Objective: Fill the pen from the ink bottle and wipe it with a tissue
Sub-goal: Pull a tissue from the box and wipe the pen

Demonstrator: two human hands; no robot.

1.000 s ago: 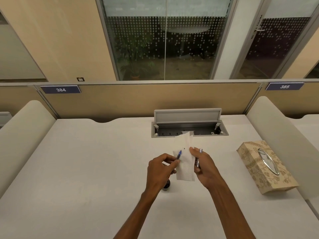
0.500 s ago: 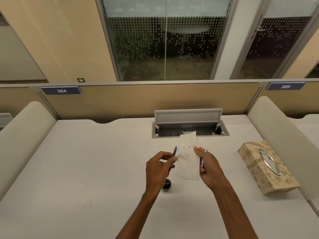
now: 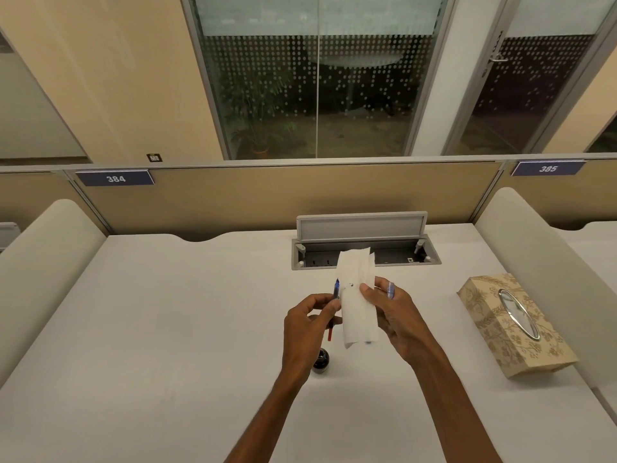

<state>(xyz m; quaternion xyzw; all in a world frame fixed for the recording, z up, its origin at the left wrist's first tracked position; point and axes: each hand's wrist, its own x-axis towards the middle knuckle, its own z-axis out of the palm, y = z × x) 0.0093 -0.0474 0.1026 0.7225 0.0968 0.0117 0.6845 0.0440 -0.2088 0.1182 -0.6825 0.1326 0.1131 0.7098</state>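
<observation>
My left hand [image 3: 309, 324] pinches a slim pen [image 3: 335, 290] upright, its blue tip pointing up and a red end showing below the fingers. My right hand [image 3: 395, 315] holds a white tissue [image 3: 357, 295] upright just right of the pen tip; small dark ink spots mark the tissue. A silver-blue pen part [image 3: 390, 290], perhaps the cap, is tucked between my right fingers. A small dark ink bottle [image 3: 321, 360] stands on the desk below my left hand, partly hidden by the wrist.
A patterned tissue box [image 3: 494, 332] lies on the white desk [image 3: 150, 329] at the right. An open cable hatch [image 3: 364, 243] sits at the desk's back edge. Padded dividers flank both sides.
The pen tip has come away from the tissue to its left. Both hands have risen slightly, and the tissue now stands straighter.
</observation>
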